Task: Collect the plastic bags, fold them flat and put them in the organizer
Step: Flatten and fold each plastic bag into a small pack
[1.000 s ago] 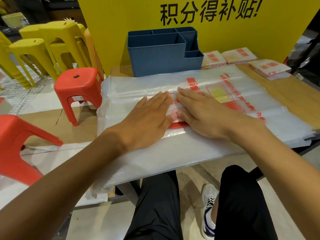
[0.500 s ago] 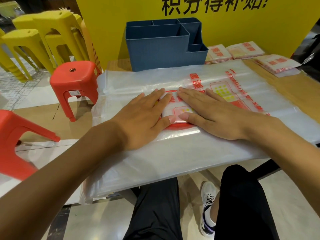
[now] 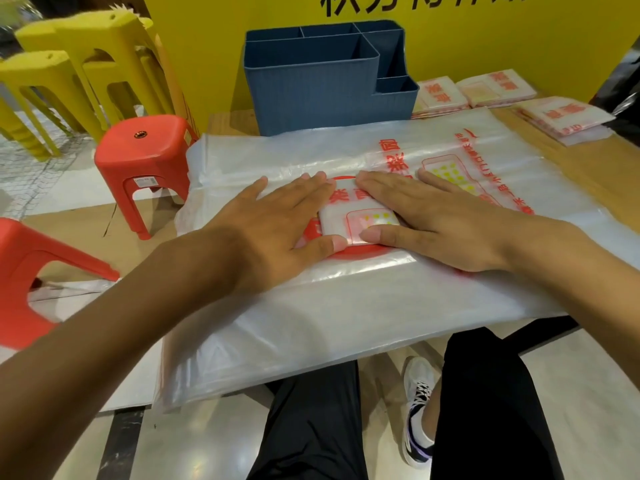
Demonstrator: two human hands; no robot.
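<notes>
folded plastic bag (image 3: 356,216), a small white square printed in red and yellow, at the centre of the frame, lying flat on a stack of unfolded clear plastic bags (image 3: 346,306). left hand (image 3: 280,223) lies palm down with straight fingers against the left edge of the folded bag, its thumb along the bag's lower left corner; right hand (image 3: 429,220) lies palm down with straight fingers over the right edge, its thumb across the lower right part. both hands press flat and neither curls round the bag, which shows between them. the stack of unfolded bags covers most of the table (image 3: 588,168) and overhangs its near edge at lower left. blue organizer (image 3: 322,91), divided into several compartments, stands upright just above the stack at upper centre, well apart from the hands. three other folded bags (image 3: 495,88) lie on the table at upper right, beside the organizer. a yellow board (image 3: 207,46) with black lettering stands behind the table. red stools (image 3: 142,157) appear at the left of the frame, yellow stools (image 3: 69,57) at upper left. the person's dark trousers (image 3: 311,427) and one shoe (image 3: 417,410) show at the bottom.
</notes>
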